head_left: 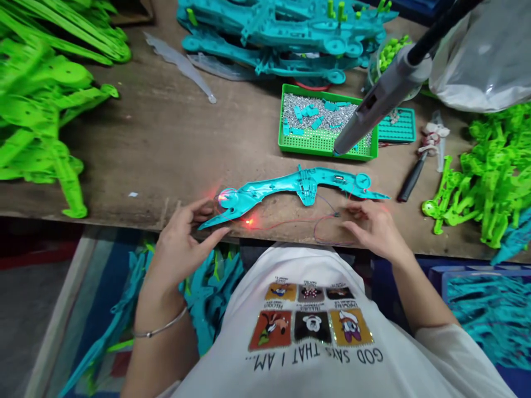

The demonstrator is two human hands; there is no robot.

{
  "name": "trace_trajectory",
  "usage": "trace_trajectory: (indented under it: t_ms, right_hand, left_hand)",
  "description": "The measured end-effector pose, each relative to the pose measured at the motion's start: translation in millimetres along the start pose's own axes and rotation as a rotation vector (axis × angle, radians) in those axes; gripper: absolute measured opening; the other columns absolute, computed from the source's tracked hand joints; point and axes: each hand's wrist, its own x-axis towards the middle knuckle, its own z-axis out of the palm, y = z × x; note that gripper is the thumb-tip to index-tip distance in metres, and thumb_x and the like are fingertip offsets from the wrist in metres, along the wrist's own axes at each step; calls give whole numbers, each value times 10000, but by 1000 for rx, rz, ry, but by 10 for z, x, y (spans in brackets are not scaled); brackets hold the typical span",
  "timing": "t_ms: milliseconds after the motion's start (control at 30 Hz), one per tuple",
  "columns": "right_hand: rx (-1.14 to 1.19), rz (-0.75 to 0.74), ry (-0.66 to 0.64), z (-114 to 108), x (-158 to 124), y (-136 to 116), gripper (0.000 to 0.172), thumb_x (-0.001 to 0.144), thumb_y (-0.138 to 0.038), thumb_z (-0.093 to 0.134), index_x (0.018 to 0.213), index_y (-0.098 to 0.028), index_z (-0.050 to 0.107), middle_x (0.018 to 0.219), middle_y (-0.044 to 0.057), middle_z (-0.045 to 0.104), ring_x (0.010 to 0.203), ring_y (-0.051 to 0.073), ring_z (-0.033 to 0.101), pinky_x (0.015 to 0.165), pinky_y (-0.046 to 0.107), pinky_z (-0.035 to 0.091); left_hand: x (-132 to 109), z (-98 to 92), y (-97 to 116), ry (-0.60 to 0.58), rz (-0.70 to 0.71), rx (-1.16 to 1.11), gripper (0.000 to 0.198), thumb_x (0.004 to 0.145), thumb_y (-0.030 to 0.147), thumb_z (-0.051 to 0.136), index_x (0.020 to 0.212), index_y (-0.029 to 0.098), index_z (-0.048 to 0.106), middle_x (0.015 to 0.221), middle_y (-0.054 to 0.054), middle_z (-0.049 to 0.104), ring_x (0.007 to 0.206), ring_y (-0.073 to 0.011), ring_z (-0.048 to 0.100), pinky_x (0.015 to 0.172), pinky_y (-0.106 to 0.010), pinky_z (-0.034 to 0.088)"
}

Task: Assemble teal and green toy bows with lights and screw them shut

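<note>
A turquoise plastic bow-shaped shell half (276, 185) lies hollow side up near the bench's front edge. Thin red and dark wires (286, 224) run along it and loop over the bench in front. One red light (249, 222) glows on the bench beside the shell, and another red glow shows at its left round end. My left hand (182, 237) is open around the left tip, thumb and fingers apart; whether it touches the shell is unclear. Close to the right end, my right hand (375, 229) is open beside the wires, its thumb apart from the fingers.
Behind the shell sits a green basket (327, 149) of screws and small turquoise pieces. A grey power screwdriver (373, 102) hangs over it. Green parts (45, 110) pile up at left, more at right (493, 171), turquoise shells (269, 38) at back. A black-handled tool (412, 179) lies right.
</note>
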Motion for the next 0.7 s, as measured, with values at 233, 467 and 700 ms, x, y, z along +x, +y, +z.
trace_trajectory:
  t_ms: [233,467,700]
  right_hand:
    - [354,22,246,434,29,-70,87,943,-294,681,923,-219,721,1000,67,774,961,208,743,883,388,608]
    - [562,18,362,396,11,-101,159,854,-311,803,960,-237,709,1003,53,795,938,201,777,882,384,660]
    - [504,67,382,312,51,-38,203,853,-335,809,1038,-258,787,1007,48,819,846,205,781,857,403,675]
  left_hand:
    - [-126,323,653,377,76,7,231,888,306,763,1097,255,677,1020,-6,720,810,-194,681,773,-390,598]
    - [-68,1063,1240,-27,515,-108,71,998,217,629,934,194,650,808,-11,719,744,-141,690,690,-278,542]
    - [-137,1088,1138,-79,466,-158,49,995,214,640,952,192,647,821,-8,724,713,-132,681,661,-266,531]
